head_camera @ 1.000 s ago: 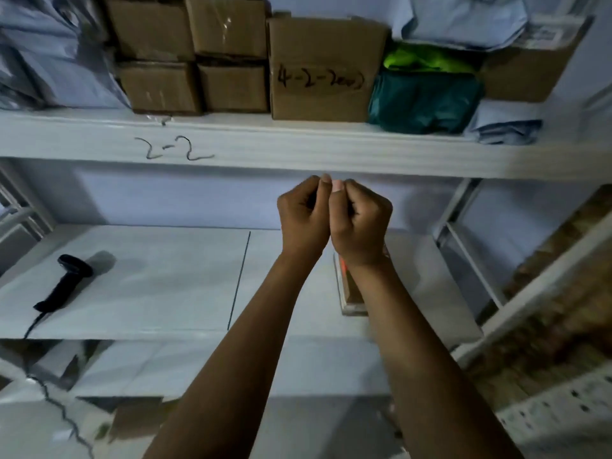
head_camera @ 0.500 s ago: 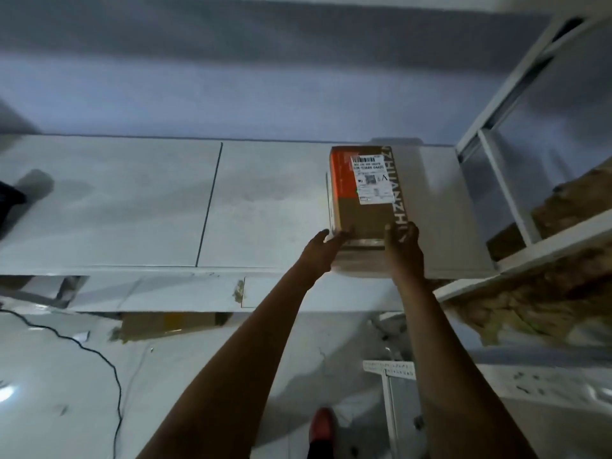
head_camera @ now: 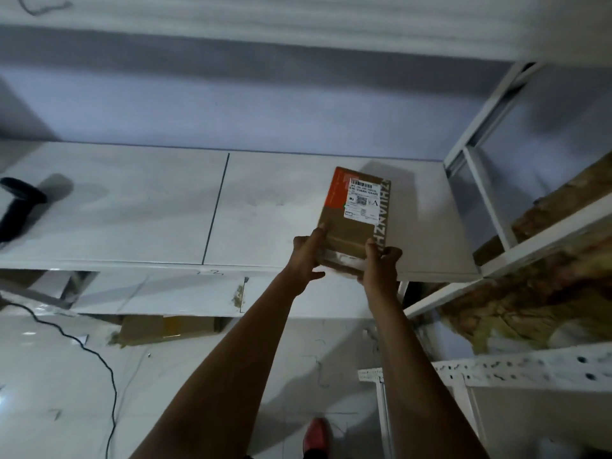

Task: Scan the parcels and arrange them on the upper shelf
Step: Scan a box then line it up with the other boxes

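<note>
A brown cardboard parcel (head_camera: 351, 226) is gripped at its near end by both hands. The left hand (head_camera: 306, 256) is wrapped round the near left corner, and the right hand (head_camera: 381, 260) is curled over the near right corner, so that the parcel is clamped between the two. The parcel is stretched away from the hands over the white shelf board (head_camera: 132, 210), its near end at the board's front edge. Whether its far end rests on the board cannot be told. A white shipping label (head_camera: 362, 200) is seen on the top face beyond the right hand, and an orange band (head_camera: 337, 190) is seen at the far left corner, beyond the left hand. White lettering is printed along the right edge.

Far to the left of the left hand, a black barcode scanner (head_camera: 20, 207) is laid on the same board. A black cable (head_camera: 82, 346) is trailed across the floor below and to the left of the left forearm. A flattened piece of cardboard (head_camera: 169, 329) is lodged under the board, below the left hand. A red shoe (head_camera: 316, 435) is seen on the floor between the forearms. To the right of the right hand, the white metal shelf frame (head_camera: 480, 180) is seen, and brown crumpled material (head_camera: 530, 293) is piled behind it. The front edge of the upper shelf (head_camera: 298, 24) is seen well above both hands.
</note>
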{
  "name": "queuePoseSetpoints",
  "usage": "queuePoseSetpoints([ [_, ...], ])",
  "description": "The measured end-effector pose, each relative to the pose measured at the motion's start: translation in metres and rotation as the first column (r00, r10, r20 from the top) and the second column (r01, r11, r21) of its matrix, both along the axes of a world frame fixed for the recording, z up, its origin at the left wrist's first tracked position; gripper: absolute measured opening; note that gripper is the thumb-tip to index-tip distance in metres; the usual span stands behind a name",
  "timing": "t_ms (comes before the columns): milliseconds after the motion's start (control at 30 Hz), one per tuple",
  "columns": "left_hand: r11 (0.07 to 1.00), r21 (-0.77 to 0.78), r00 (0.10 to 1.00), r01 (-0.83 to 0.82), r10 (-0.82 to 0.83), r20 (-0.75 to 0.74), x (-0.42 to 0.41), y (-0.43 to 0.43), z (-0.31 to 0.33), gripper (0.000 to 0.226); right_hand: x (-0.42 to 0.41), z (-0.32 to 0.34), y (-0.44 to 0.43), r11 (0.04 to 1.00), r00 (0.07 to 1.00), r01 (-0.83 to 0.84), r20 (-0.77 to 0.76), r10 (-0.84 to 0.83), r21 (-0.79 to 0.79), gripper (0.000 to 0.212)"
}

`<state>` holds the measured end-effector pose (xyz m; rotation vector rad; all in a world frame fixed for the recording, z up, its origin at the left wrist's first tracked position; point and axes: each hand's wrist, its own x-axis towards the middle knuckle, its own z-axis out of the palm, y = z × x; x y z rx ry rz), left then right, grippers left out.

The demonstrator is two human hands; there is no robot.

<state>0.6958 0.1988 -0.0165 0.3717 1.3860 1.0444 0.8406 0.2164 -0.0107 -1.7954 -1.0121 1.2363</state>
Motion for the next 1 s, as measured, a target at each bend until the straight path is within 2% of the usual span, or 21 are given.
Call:
queuePoseSetpoints([
  [100, 0.998, 0.020, 0.997, -0.057, 0.058, -0.057, -0.009, -0.026, 0.007, 0.068, -0.005, 0.004, -0.021, 0.998, 0.992, -0.020, -0.125, 0.014, -0.051, 0.039],
  [200, 0.977, 0.094, 0.979, -0.189, 0.195, -0.054, -0.019, -0.063, 0.004, 0.070, -0.009, 0.009, -0.049, 0.991, 0.960, -0.117, -0.263, 0.096, -0.064, 0.038],
  [333, 0.923, 0.162, 0.935, -0.350, 0.353, 0.007, -0.020, -0.121, 0.000, 0.067, -0.011, 0.003, -0.089, 0.968, 0.882, -0.246, -0.426, 0.201, -0.054, 0.069],
  [400, 0.886, 0.179, 0.902, -0.428, 0.431, 0.025, -0.024, -0.145, 0.001, 0.061, -0.010, -0.002, -0.102, 0.958, 0.836, -0.272, -0.515, 0.191, -0.086, 0.074],
  [467, 0.851, 0.179, 0.868, -0.493, 0.494, 0.043, -0.029, -0.167, 0.005, 0.045, -0.009, -0.005, -0.112, 0.937, 0.793, -0.336, -0.567, 0.223, -0.101, 0.076],
  [567, 0.816, 0.169, 0.831, -0.553, 0.553, 0.051, -0.038, -0.204, 0.007, 0.027, -0.016, -0.004, -0.128, 0.871, 0.730, -0.477, -0.607, 0.315, -0.121, 0.086],
  [667, 0.788, 0.157, 0.802, -0.595, 0.594, 0.059, -0.048, -0.229, 0.009, 0.033, -0.031, 0.003, -0.141, 0.786, 0.657, -0.612, -0.610, 0.444, -0.086, 0.108],
  [800, 0.746, 0.171, 0.763, -0.644, 0.642, 0.076, -0.066, -0.252, 0.017, 0.048, -0.059, 0.010, -0.157, 0.693, 0.568, -0.720, -0.550, 0.612, 0.028, 0.077],
  [1000, 0.714, 0.226, 0.743, -0.662, 0.664, 0.078, -0.123, -0.285, 0.027, 0.053, -0.122, 0.022, -0.187, 0.692, 0.562, -0.715, -0.505, 0.654, 0.100, 0.081],
])
